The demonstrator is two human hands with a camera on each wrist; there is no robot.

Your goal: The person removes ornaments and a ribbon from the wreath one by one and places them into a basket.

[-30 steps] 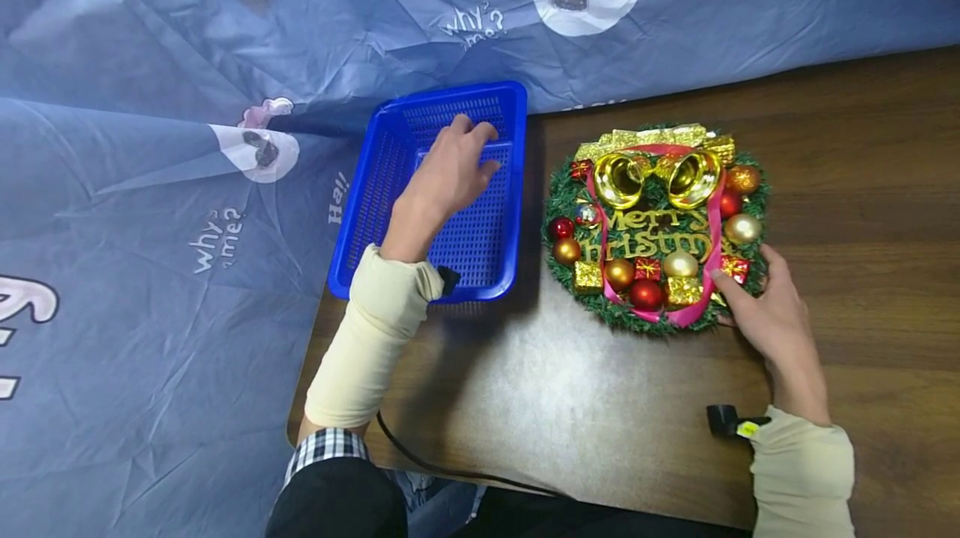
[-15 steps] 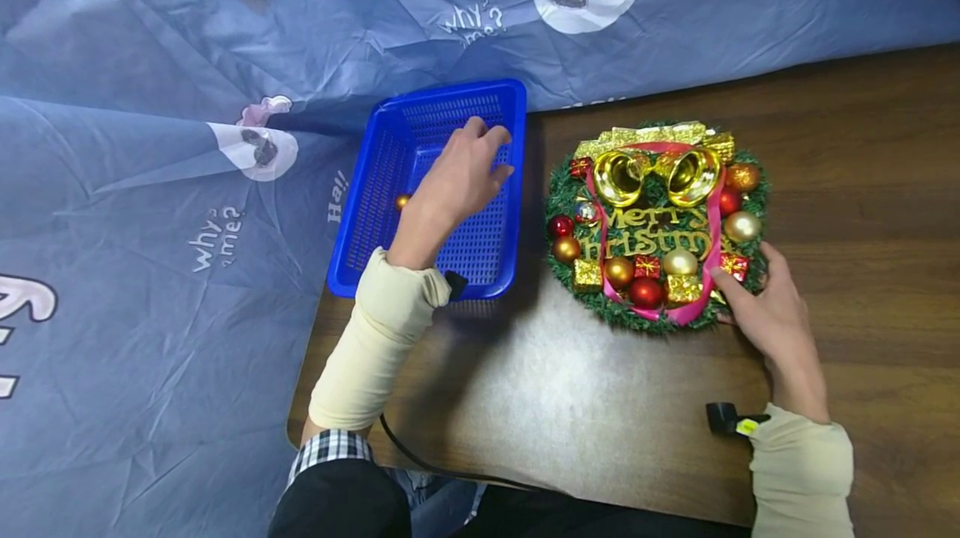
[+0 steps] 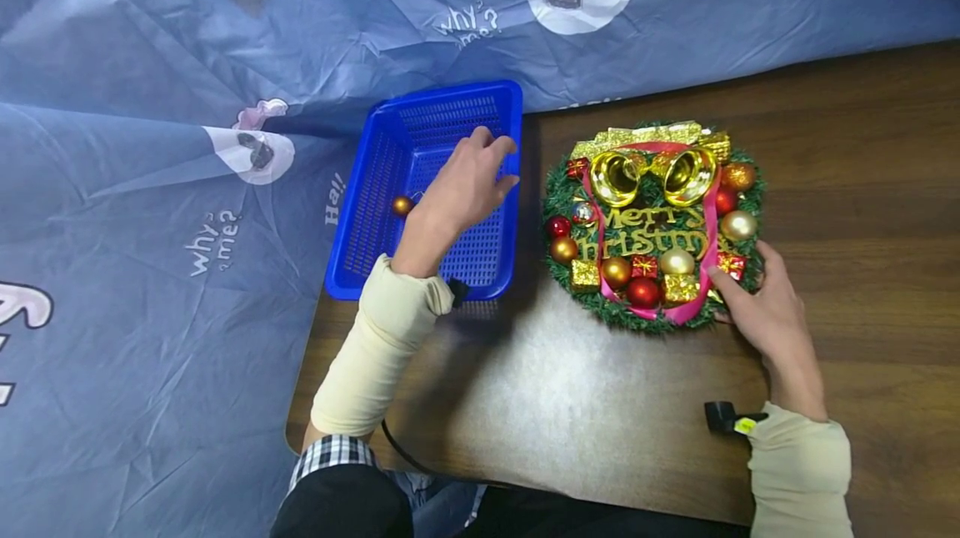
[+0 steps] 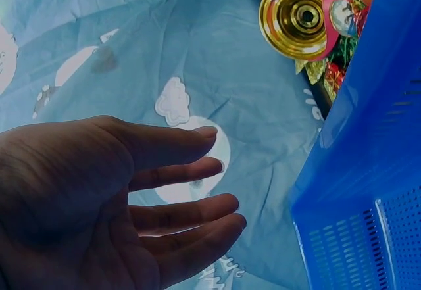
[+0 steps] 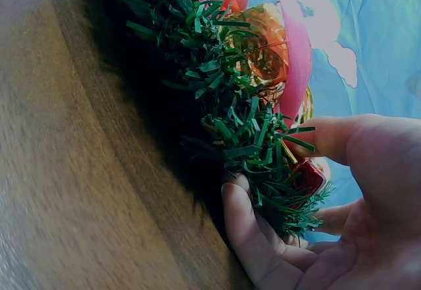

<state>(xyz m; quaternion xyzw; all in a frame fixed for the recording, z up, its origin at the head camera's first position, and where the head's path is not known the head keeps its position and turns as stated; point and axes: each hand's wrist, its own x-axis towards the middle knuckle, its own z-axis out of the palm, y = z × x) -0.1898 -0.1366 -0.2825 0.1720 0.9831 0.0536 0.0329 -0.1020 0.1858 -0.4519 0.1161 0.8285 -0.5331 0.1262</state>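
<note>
My left hand (image 3: pixel 463 188) hovers over a blue plastic basket (image 3: pixel 517 213), its fingers loosely bent and holding nothing; in the left wrist view the palm is bare. Inside the basket, near its left wall, lies a small gold ball ornament (image 3: pixel 402 205). To the right is a round green Christmas wreath (image 3: pixel 558 188) with gold bells, coloured balls, little gift boxes, a pink ribbon and gold lettering. My right hand (image 3: pixel 768 309) grips its lower right edge. In the right wrist view the thumb presses on top of the wreath (image 5: pixel 243 132) and a finger reaches underneath.
Both lie on a dark brown wooden table (image 3: pixel 885 271). A blue printed cloth (image 3: pixel 165 104) hangs behind and to the left, close against the basket. A black cable (image 3: pixel 405 450) runs along the table's near edge.
My left hand has shifted slightly right over the basket, and the gold ball, at first out of sight, now shows inside. The right hand keeps its hold on the wreath.
</note>
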